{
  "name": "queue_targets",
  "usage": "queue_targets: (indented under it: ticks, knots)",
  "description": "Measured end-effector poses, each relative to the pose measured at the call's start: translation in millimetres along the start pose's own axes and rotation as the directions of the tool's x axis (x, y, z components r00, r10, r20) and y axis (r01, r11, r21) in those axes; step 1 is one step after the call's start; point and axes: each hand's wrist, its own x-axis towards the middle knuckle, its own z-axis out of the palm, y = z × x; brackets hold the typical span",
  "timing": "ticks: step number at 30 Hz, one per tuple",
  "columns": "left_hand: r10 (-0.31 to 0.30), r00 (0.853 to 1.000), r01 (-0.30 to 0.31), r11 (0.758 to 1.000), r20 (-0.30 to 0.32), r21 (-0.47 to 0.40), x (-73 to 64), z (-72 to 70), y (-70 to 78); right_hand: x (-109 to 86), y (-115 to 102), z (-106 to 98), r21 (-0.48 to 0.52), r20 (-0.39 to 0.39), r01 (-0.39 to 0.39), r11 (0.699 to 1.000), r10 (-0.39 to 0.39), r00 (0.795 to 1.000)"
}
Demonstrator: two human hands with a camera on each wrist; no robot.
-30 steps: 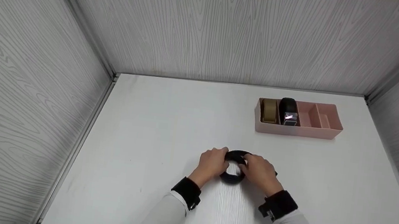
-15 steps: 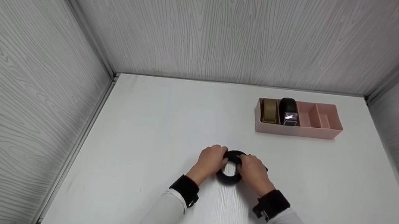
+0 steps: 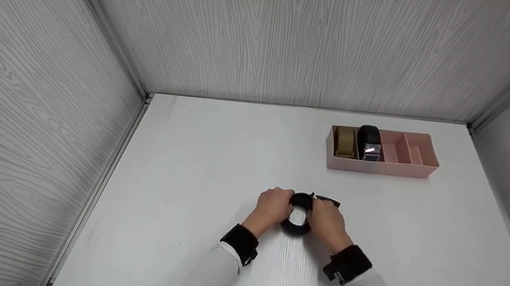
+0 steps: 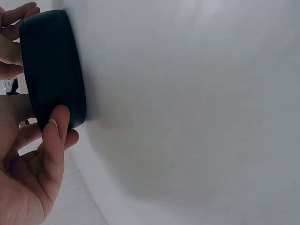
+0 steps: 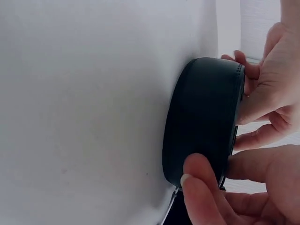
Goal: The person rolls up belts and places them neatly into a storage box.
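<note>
A black belt [image 3: 295, 230] is wound into a round coil that lies edge-down on the white table, with an open centre. My left hand [image 3: 273, 207] grips the left side of the coil, thumb inside the ring. On the right side, my right hand [image 3: 326, 222] pinches the wound layers, and a short loose end [image 3: 328, 200] sticks out beyond its knuckles. In the left wrist view the belt's smooth outer face [image 4: 52, 65] stands upright between both hands. The right wrist view shows stitching along the belt's edge [image 5: 204, 108] and a strip leading off below the fingers.
A pink divided box [image 3: 379, 167] stands at the back right. One compartment holds a tan rolled belt [image 3: 345, 141], another a black rolled belt [image 3: 369, 136] with a silver buckle. Grey wood-grain panels [image 3: 267, 39] enclose the table at the back and sides.
My right hand has shifted slightly left, drawing closer to my left hand. The belt's loose end has swung from the right of the hand to above its knuckles; the coil looks tighter.
</note>
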Motion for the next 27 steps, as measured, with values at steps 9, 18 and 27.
queue_targets:
  ticks: [9, 18, 27]
  knots:
    - [0.029, 1.0, -0.028, 0.997, -0.007, 0.066, 2.0, 0.1, 2.6, 4.3, 4, 3, -0.046, -0.057, 0.107, 0.993, -0.109, 0.992]
    - [0.153, 0.988, -0.148, 0.98, -0.029, 0.131, -2.2, 1.6, 1.7, 10.9, 6, -19, 0.037, -0.151, 0.203, 0.978, -0.196, 0.969]
    - [0.325, 0.933, -0.276, 0.922, -0.154, 0.273, -9.2, 3.4, 3.2, 33.9, 25, -43, 0.129, 0.217, 0.256, 0.958, -0.279, 0.935]
